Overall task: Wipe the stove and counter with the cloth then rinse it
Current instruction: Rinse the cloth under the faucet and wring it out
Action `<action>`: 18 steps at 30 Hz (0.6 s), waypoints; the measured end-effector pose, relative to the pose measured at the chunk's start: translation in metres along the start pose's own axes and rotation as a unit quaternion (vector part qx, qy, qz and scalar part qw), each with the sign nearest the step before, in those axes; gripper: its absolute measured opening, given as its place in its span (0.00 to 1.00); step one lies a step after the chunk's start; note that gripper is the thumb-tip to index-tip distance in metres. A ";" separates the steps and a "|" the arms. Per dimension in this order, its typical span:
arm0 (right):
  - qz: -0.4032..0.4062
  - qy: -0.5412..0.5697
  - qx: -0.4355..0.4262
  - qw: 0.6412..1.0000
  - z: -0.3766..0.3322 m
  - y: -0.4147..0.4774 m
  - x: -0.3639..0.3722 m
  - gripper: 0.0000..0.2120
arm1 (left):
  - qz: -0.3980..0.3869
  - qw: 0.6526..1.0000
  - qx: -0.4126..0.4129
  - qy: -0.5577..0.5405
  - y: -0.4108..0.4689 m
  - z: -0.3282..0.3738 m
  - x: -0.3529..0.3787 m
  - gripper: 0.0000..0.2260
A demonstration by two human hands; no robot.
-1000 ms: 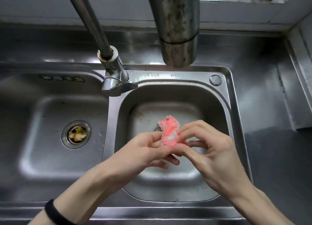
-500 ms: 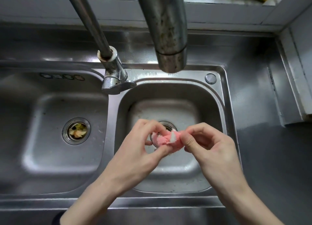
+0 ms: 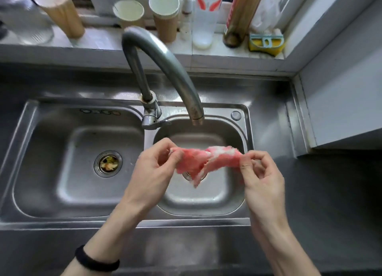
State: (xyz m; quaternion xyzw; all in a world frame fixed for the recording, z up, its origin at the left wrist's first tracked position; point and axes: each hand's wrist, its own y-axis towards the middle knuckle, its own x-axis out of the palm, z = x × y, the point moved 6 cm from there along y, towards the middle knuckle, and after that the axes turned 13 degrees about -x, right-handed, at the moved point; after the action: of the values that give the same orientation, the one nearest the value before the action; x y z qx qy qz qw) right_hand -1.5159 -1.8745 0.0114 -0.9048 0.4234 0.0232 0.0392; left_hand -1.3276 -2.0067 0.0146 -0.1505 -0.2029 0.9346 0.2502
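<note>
So the pink cloth (image 3: 198, 162) is hanging over the right basin (image 3: 247, 135) of the double sink, a bit below and in front of the faucet spout (image 3: 196, 114). The left hand (image 3: 154, 168) is pinching one end and the right hand (image 3: 260, 176) is pinching the other. That means both grips are closing on cloth, and it's getting spread out between them with a loose corner drooping toward the drain underneath.

Progress-wise, I'm guessing we're sitting in the rinse part, near the end. The stove isn't showing anywhere, so I can't say whether the wiping actually got done. The bit of tabletop (image 3: 330, 193) on the right is just looking dark grey. No water is visibly coming out of the spout, so either the cloth is needing a run under the tap or it's being opened up for a look. Can't tell how wet it is.

Other stuff: the left basin (image 3: 51, 162) is sitting there with food scraps in its drain strainer (image 3: 108, 163). Up on the windowsill (image 3: 103, 42) there are paper cups (image 3: 164, 13), a tall white bottle (image 3: 206, 17) and a yellow sponge (image 3: 265, 44). A black band (image 3: 95, 259) is riding on the left wrist.

Nothing's really blocking anything. The spout is arching right over the basin near the hands, and the tap lever (image 3: 155, 122) is sitting just above the left hand.
</note>
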 end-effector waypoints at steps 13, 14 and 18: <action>-0.014 0.249 0.277 0.928 -0.030 -0.026 -0.005 0.16 | 0.043 0.998 0.042 0.003 -0.042 0.056 -0.046 0.09; -0.028 0.252 0.299 0.920 -0.029 -0.030 -0.001 0.18 | 0.041 0.998 0.051 0.020 -0.047 0.063 -0.046 0.09; -0.108 0.148 0.274 0.944 -0.028 -0.035 0.009 0.24 | 0.034 0.988 0.111 0.098 -0.062 0.089 -0.050 0.08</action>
State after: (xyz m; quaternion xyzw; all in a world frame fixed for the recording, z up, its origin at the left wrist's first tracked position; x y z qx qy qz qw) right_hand -1.4830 -1.8614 0.0400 -0.8927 0.3143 -0.2325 0.2242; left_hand -1.2950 -2.0117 0.1297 -0.2200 -0.0674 0.9400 0.2520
